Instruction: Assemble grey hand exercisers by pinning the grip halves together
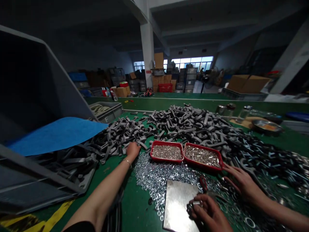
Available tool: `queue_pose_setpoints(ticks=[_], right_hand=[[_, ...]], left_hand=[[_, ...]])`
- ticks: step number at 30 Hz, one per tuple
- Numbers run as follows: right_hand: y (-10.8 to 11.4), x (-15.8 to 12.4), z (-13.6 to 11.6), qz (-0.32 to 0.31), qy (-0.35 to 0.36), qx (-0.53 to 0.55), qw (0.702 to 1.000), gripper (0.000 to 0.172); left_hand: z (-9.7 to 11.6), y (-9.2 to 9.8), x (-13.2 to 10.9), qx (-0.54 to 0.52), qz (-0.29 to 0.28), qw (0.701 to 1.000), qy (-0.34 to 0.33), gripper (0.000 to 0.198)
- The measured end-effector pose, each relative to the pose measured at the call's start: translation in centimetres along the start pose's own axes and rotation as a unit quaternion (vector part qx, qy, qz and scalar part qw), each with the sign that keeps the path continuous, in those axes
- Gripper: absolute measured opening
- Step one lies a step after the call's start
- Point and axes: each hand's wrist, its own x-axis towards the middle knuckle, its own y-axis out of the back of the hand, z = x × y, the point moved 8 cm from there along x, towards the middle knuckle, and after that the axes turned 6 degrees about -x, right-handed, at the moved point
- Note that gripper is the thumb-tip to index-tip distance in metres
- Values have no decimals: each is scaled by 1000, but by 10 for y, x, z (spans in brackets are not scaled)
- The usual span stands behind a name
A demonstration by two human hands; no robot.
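Note:
My left hand [133, 150] reaches out to the near edge of a heap of grey handle-shaped parts [123, 133]. Its fingers are curled, with one grey handle-shaped part [143, 146] at their tips. Low in the view, my right hand [211, 212] pinches a small metal piece with screw-like ridges [196, 203], just above a shiny flat metal plate [180, 199]. Loose nuts and washers [154, 180] lie around the plate. Another person's hand [243, 180] comes in from the right, its fingers at the corner of the right-hand red tray [204, 164].
A second red tray [166, 159] of small metal pieces adjoins the first. A tilted grey crate [38, 180] with a blue sheet [60, 133] takes up the left. Behind it stands a grey bin [112, 112]. Black parts with metal pins [265, 156] are heaped at right, with jars [245, 112] beyond.

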Motion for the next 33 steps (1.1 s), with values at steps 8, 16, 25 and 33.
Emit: queue_pose_setpoints(ticks=[8,16,25,33], right_hand=[[15,8,-13,39,11,52,998,35],[-9,4,-9,36,16,91,995,35],[-27,-17,-14,36,30,76,996,34],[-37,-26,-41,-43,116,-46,991,23]], left_hand=[[41,89,2,-155,162,974,-35,33],[95,-41,-223,-398,-364,839,-69,35],[68,-96,-288,-495,-358,791,23,43],[83,-103,-341,-517,-489,702,8,79]])
